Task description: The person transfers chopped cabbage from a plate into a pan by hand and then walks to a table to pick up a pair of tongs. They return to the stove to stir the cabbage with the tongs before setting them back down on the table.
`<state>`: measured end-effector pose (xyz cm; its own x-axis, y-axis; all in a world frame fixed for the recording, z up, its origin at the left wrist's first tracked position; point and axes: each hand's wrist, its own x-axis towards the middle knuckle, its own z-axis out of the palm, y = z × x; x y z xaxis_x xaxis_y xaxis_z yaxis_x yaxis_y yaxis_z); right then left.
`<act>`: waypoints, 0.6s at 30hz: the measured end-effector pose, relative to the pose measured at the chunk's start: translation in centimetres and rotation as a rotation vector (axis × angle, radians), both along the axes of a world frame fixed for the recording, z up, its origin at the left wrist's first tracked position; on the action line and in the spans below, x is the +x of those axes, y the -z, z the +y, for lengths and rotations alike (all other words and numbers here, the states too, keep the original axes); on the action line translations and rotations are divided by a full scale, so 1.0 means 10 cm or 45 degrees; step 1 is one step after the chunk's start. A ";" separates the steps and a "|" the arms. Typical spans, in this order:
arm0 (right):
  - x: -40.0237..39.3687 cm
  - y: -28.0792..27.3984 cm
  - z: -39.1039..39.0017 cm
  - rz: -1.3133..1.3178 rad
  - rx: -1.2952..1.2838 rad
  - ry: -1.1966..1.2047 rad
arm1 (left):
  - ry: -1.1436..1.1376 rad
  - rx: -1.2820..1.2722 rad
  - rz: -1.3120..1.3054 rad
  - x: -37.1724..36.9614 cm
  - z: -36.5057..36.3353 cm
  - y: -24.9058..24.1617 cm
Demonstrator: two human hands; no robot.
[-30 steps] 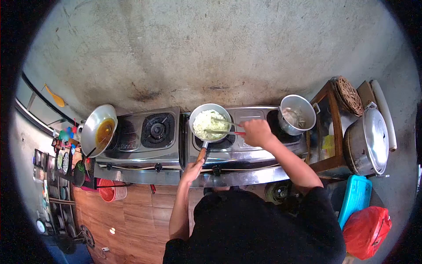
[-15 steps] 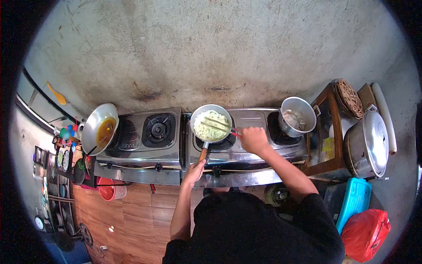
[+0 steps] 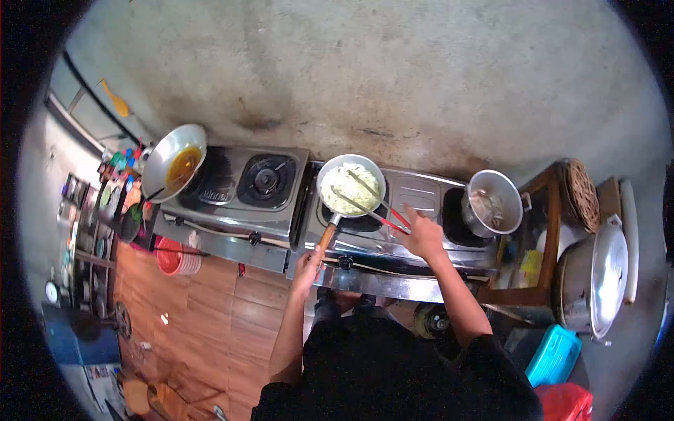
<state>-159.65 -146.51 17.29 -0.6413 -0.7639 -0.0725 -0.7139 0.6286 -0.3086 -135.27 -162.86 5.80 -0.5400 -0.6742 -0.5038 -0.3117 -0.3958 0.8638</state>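
My left hand [image 3: 309,269] is closed around the lower end of the wooden handle [image 3: 327,237] of a pan. The round metal pan [image 3: 319,184] rests on a burner and holds pale, noodle-like strands [image 3: 345,184] of food. In my right hand [image 3: 423,237] are metal tongs [image 3: 368,210] with red grips, gripped from the right side. Their two arms are spread apart, and both tips reach into the pale food.
To the right, a metal pot [image 3: 500,188] with pieces in liquid sits on a burner. A wok [image 3: 159,165] with brown liquid stands at the left. A wooden cabinet [image 3: 554,247] and a large lidded pot [image 3: 574,284] flank the stove's right end.
The tongs have opened from nearly parallel to wide apart in the food. My right hand has shifted slightly right and down; the whole view has tilted.
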 end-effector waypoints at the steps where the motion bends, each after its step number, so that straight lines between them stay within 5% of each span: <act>1: -0.02 -0.02 0.05 0.157 -0.084 -0.018 | -0.039 0.011 0.001 0.01 0.04 0.01; 4: 0.03 -0.24 0.01 0.460 -0.545 -0.162 | -0.155 -0.027 -0.039 0.17 0.14 0.00; 6: 0.22 -0.44 -0.07 0.420 -0.941 -0.283 | -0.299 -0.194 0.289 0.26 0.19 0.50; 9: 0.80 -0.25 -0.05 -0.365 -1.241 -0.256 | -0.346 -0.610 -0.129 0.51 0.37 0.08; 12: 1.71 0.07 -0.26 -1.460 -1.362 -0.003 | -0.573 -0.884 -0.089 0.84 0.65 -0.45; 14: 2.24 0.47 -0.40 -2.356 -0.993 0.237 | -0.685 -1.414 -0.046 1.16 0.86 -0.71; 16: 2.84 0.76 -0.47 -2.795 -0.587 0.133 | -0.427 -1.605 -0.118 1.61 1.14 -0.89; 17: 3.17 0.86 -0.51 -3.180 -0.465 -0.343 | -0.211 -1.685 -0.186 1.92 1.20 -0.88; 18: 3.43 0.82 -0.58 -3.201 -0.371 -0.383 | 0.006 -1.746 -0.264 2.25 1.24 -0.83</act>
<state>-125.31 -152.35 9.09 0.4509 -0.8900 -0.0681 0.8409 0.4492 -0.3018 -112.77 -150.47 14.13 -0.5409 -0.6893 0.4820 -0.4800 0.7236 0.4961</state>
